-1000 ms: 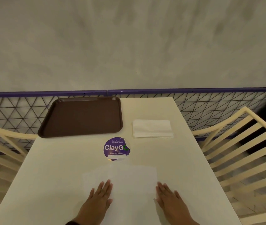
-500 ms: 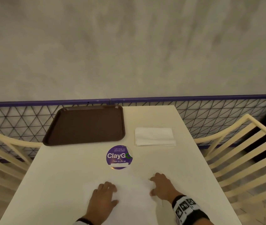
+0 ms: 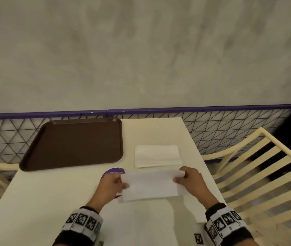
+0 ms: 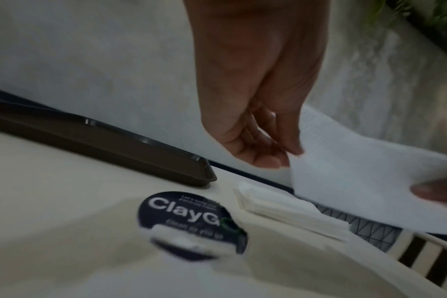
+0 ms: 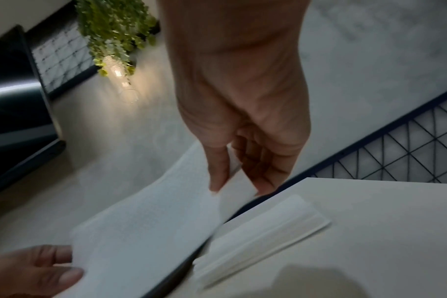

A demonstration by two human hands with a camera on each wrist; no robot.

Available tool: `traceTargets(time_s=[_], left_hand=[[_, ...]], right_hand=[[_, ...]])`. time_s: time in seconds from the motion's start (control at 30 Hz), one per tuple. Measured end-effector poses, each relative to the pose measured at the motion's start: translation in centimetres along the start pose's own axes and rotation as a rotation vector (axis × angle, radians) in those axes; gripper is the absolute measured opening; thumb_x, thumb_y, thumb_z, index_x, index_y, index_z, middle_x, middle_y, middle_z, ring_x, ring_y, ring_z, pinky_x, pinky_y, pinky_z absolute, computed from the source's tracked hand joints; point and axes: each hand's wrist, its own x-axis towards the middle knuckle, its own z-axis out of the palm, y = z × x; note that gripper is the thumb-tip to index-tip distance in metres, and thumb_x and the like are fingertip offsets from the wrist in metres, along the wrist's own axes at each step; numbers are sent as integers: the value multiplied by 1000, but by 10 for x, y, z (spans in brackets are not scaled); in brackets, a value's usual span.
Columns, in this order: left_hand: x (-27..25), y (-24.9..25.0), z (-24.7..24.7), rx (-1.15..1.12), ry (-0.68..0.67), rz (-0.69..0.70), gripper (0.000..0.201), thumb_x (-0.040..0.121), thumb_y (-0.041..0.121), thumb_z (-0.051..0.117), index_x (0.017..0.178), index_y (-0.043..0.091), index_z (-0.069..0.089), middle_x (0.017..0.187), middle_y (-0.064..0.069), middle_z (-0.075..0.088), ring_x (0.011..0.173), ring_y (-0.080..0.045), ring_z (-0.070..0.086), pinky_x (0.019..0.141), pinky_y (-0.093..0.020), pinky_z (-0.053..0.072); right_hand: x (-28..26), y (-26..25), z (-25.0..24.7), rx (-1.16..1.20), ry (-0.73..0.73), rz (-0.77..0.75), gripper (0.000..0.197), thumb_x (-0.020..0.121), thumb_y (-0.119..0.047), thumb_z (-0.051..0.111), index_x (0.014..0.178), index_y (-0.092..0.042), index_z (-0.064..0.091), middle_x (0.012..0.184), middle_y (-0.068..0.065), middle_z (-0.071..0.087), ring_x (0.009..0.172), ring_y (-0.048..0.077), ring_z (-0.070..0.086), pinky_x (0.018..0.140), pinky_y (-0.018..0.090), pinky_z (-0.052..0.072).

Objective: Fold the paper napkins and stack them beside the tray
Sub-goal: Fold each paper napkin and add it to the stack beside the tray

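Pinched at both short ends, clear of the table: a folded white napkin, stretched flat between the two hands. At its left end, fingers of the left hand curled in, thumb on the near face, fingertips behind. At its right end, the same pinch from the right hand, thumb on one side of the paper and fingers on the other, with a small corner poking out between them. Held roughly level, long side running left to right, just on the near side of the stack of folded napkins and above it, not touching.

Lying flat on the cream table, to the right of the brown tray with a strip of bare tabletop between: that stack, edges roughly squared. Tray set at the far left corner of the table, nothing on it. Half hidden under the left hand and the held napkin, a round purple sticker reading "ClayGo". Nearer the body, under the wrists, more flat white paper on the table; whether one sheet or several, cannot tell.

Marker-patterned bands on both wrists. Beyond the far edge, a purple-topped wire mesh fence against a grey wall; cream slatted chairs on either side.
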Motion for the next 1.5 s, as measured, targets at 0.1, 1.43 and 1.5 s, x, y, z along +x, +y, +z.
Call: traceTargets(time_s=[0.1,1.43,1.5], left_hand=[[37,22,7,-176,148,-33,23,76,-14,64,83,4,52,58,-9,57,42,-8,55,44,-17,44],[-50,-98,-42,838,-102,-148,72,69,28,72,130,29,34,112,10,42,113,-16,38,91,-28,37],[-58,-89,-40,908,-145,-129,69,75,29,68,134,27,32,120,7,48,121,-15,38,98,-29,30]], right_hand=[[45,11,-10,148,24,119,17,74,-12,75,84,-1,66,85,15,68,77,29,62,70,36,49],[-43,28,89,-105,-171,-146,51,81,-10,65,86,-59,52,99,-19,48,95,9,49,88,19,35],[-58,13,106,-197,-228,-264,54,81,-15,64,97,-63,46,107,-22,46,101,6,44,91,15,31]])
